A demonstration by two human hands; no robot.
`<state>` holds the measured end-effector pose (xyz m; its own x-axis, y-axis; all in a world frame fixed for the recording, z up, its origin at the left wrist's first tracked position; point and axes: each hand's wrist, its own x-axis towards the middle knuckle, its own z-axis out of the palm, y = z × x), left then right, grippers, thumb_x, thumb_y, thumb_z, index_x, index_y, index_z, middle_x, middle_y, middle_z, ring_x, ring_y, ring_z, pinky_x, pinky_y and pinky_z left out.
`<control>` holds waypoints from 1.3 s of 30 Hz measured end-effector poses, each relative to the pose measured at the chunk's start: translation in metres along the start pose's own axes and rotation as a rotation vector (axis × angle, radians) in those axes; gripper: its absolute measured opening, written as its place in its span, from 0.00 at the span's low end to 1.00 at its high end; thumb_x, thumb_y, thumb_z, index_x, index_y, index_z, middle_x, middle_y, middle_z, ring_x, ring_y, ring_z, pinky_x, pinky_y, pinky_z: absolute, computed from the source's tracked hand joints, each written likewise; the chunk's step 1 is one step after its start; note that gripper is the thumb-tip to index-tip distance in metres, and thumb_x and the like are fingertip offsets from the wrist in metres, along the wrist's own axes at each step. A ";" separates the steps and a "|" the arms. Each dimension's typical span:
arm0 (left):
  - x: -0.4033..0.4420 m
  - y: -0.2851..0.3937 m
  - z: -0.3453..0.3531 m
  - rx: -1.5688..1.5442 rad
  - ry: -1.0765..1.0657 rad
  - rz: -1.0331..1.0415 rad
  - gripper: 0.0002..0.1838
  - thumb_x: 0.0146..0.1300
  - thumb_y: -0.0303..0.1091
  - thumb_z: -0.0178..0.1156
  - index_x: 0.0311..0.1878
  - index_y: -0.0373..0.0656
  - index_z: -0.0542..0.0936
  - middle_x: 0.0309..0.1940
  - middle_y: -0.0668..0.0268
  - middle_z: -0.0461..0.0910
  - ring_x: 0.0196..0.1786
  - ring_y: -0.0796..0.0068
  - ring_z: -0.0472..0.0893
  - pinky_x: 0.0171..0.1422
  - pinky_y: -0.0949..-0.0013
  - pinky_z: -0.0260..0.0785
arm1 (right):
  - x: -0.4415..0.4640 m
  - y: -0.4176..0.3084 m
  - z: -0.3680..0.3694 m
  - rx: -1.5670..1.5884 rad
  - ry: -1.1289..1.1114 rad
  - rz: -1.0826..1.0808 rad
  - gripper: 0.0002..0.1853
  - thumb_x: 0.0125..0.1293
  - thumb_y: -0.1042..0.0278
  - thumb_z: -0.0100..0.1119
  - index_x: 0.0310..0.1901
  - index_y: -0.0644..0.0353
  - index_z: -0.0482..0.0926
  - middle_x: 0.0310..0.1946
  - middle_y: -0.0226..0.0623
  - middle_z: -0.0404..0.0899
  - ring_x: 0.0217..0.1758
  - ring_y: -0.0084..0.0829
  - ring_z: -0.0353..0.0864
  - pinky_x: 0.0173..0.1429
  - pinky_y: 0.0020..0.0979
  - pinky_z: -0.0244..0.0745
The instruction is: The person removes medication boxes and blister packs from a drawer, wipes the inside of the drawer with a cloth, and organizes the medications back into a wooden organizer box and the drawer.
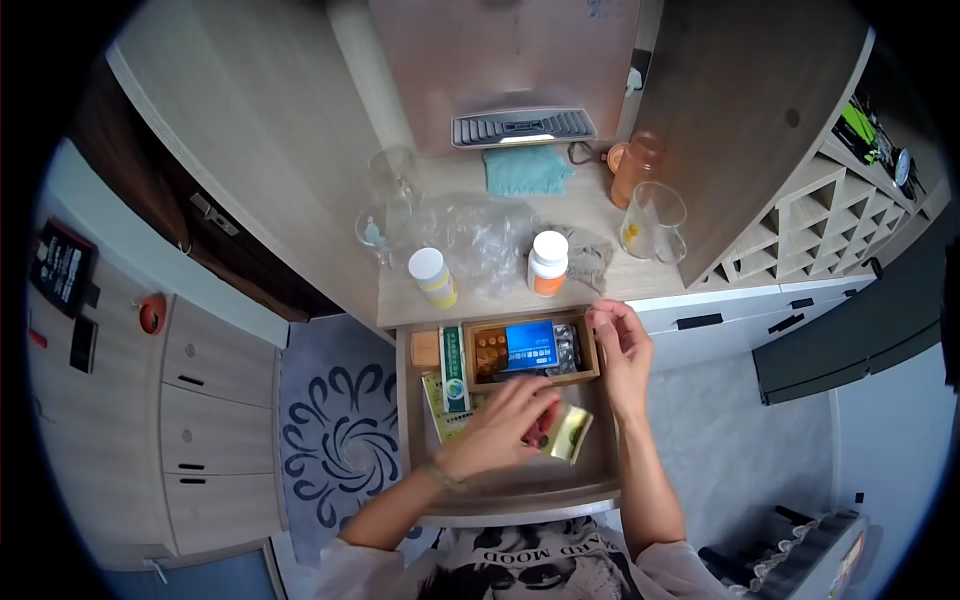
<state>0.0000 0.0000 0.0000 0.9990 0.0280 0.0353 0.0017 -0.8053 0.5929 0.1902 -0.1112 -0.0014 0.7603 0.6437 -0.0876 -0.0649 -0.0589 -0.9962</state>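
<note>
My left hand [500, 428] is over the front of an open drawer [510, 490], its fingers closed round a small gold and red box [566, 434]. At the drawer's right edge is my right hand [624, 355], thumb and fingertips pinched together; what they hold, if anything, is too small to make out. Between the hands and the counter, a wooden tray [590, 362] sits inside the drawer. It holds a blue medicine box [531, 346], brown blister packs [490, 352] and silver blister packs [567, 348]. Left of the tray lies a long green and white box [454, 370].
On the counter stand two white-capped bottles, one yellow-labelled [434, 280] and one orange-labelled [547, 265]. Behind them are crumpled clear plastic [485, 240], a teal cloth [527, 170], an orange bottle [638, 170] and a glass pitcher [655, 222]. Cabinet walls rise on both sides.
</note>
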 end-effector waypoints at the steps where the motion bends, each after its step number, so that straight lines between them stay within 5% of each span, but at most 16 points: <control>1: -0.006 0.002 -0.013 -0.044 0.124 -0.026 0.40 0.45 0.30 0.71 0.65 0.44 0.68 0.64 0.56 0.66 0.69 0.55 0.65 0.75 0.55 0.58 | 0.000 0.003 0.001 0.082 -0.128 -0.008 0.39 0.67 0.40 0.57 0.70 0.58 0.62 0.63 0.39 0.68 0.68 0.30 0.67 0.69 0.36 0.59; 6: -0.014 -0.002 -0.021 -0.128 0.528 -0.211 0.43 0.40 0.30 0.76 0.63 0.41 0.69 0.60 0.56 0.70 0.64 0.54 0.70 0.68 0.58 0.64 | -0.017 -0.017 0.027 0.395 -0.586 0.026 0.42 0.67 0.34 0.51 0.73 0.57 0.57 0.68 0.41 0.62 0.74 0.31 0.58 0.73 0.39 0.55; 8: -0.011 -0.004 -0.014 -0.232 0.725 -0.260 0.44 0.40 0.30 0.76 0.64 0.42 0.68 0.59 0.56 0.70 0.63 0.55 0.72 0.67 0.59 0.64 | -0.021 -0.008 0.040 0.326 -0.640 0.002 0.41 0.67 0.42 0.57 0.74 0.57 0.56 0.70 0.41 0.59 0.75 0.32 0.56 0.76 0.37 0.52; 12: -0.016 -0.011 -0.007 -0.242 0.722 -0.229 0.46 0.42 0.33 0.76 0.67 0.41 0.65 0.64 0.54 0.65 0.68 0.52 0.65 0.71 0.55 0.60 | -0.026 -0.002 0.056 0.259 -0.593 0.039 0.37 0.66 0.59 0.62 0.73 0.57 0.58 0.69 0.40 0.62 0.73 0.31 0.60 0.75 0.34 0.55; 17: -0.019 -0.012 -0.017 -0.498 0.589 -0.186 0.52 0.45 0.42 0.78 0.72 0.45 0.59 0.70 0.52 0.53 0.75 0.51 0.53 0.75 0.54 0.55 | -0.029 -0.003 0.060 0.128 -0.551 -0.055 0.32 0.67 0.62 0.60 0.71 0.57 0.62 0.67 0.37 0.64 0.72 0.32 0.62 0.73 0.34 0.57; 21: -0.036 -0.030 -0.027 -0.591 0.527 -0.227 0.42 0.46 0.34 0.76 0.66 0.47 0.66 0.68 0.58 0.59 0.71 0.60 0.63 0.69 0.60 0.65 | -0.021 -0.001 0.054 -0.060 -0.624 -0.335 0.28 0.72 0.54 0.53 0.68 0.59 0.65 0.68 0.37 0.64 0.70 0.34 0.65 0.71 0.35 0.61; 23: -0.049 -0.028 -0.050 -0.720 0.514 -0.225 0.36 0.47 0.27 0.74 0.62 0.47 0.70 0.66 0.62 0.64 0.67 0.67 0.69 0.65 0.65 0.69 | -0.022 -0.001 0.052 0.145 -0.606 -0.192 0.28 0.74 0.50 0.48 0.67 0.60 0.66 0.67 0.39 0.66 0.67 0.35 0.68 0.69 0.35 0.62; 25: -0.067 -0.034 -0.066 -0.901 0.445 -0.303 0.32 0.48 0.22 0.72 0.59 0.46 0.73 0.65 0.64 0.67 0.65 0.69 0.70 0.66 0.66 0.68 | -0.018 -0.010 0.044 0.078 -0.506 -0.165 0.28 0.74 0.51 0.49 0.67 0.61 0.67 0.63 0.41 0.70 0.65 0.33 0.71 0.67 0.34 0.64; 26: -0.074 -0.032 -0.075 -0.852 0.413 -0.302 0.30 0.48 0.22 0.71 0.57 0.45 0.75 0.63 0.65 0.71 0.64 0.71 0.72 0.66 0.66 0.68 | -0.016 -0.010 0.042 0.072 -0.424 -0.174 0.21 0.72 0.63 0.54 0.63 0.59 0.72 0.54 0.36 0.76 0.57 0.27 0.73 0.62 0.29 0.67; 27: -0.080 -0.031 -0.081 -0.853 0.407 -0.304 0.30 0.48 0.22 0.71 0.57 0.45 0.75 0.63 0.65 0.71 0.64 0.71 0.72 0.66 0.66 0.68 | -0.014 -0.005 0.040 0.075 -0.419 -0.170 0.21 0.72 0.63 0.54 0.63 0.59 0.72 0.54 0.36 0.76 0.57 0.27 0.73 0.62 0.29 0.67; 31: -0.097 -0.041 -0.088 -0.854 0.033 -0.302 0.30 0.51 0.26 0.73 0.60 0.42 0.76 0.58 0.64 0.75 0.60 0.73 0.76 0.60 0.69 0.72 | -0.011 0.006 0.038 0.057 -0.257 -0.108 0.14 0.68 0.68 0.60 0.54 0.61 0.79 0.44 0.32 0.80 0.46 0.21 0.75 0.52 0.24 0.70; 33: -0.097 -0.045 -0.087 -0.840 -0.245 -0.568 0.28 0.56 0.31 0.72 0.60 0.40 0.75 0.53 0.63 0.79 0.52 0.73 0.80 0.54 0.72 0.74 | -0.010 0.010 0.038 -0.156 -0.257 -0.073 0.12 0.68 0.69 0.60 0.51 0.61 0.80 0.39 0.30 0.81 0.41 0.21 0.76 0.49 0.23 0.71; 34: -0.100 -0.054 -0.073 -0.739 -0.163 -0.524 0.27 0.59 0.34 0.70 0.61 0.38 0.74 0.50 0.62 0.82 0.44 0.73 0.83 0.49 0.74 0.75 | -0.010 0.010 0.039 -0.240 -0.216 -0.079 0.09 0.66 0.71 0.62 0.46 0.62 0.83 0.36 0.33 0.82 0.38 0.26 0.79 0.46 0.25 0.74; 39: -0.103 -0.069 -0.055 -0.500 -0.097 -0.673 0.25 0.56 0.31 0.68 0.58 0.39 0.77 0.52 0.59 0.81 0.48 0.67 0.81 0.53 0.68 0.74 | -0.013 0.023 0.031 -0.679 -0.268 -0.157 0.08 0.59 0.73 0.64 0.41 0.63 0.84 0.38 0.43 0.83 0.42 0.41 0.82 0.50 0.37 0.76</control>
<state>-0.1055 0.0848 -0.0002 0.7915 0.3382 -0.5091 0.6008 -0.2770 0.7499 0.1586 -0.0971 -0.0234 0.5380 0.8425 -0.0285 0.5116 -0.3532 -0.7833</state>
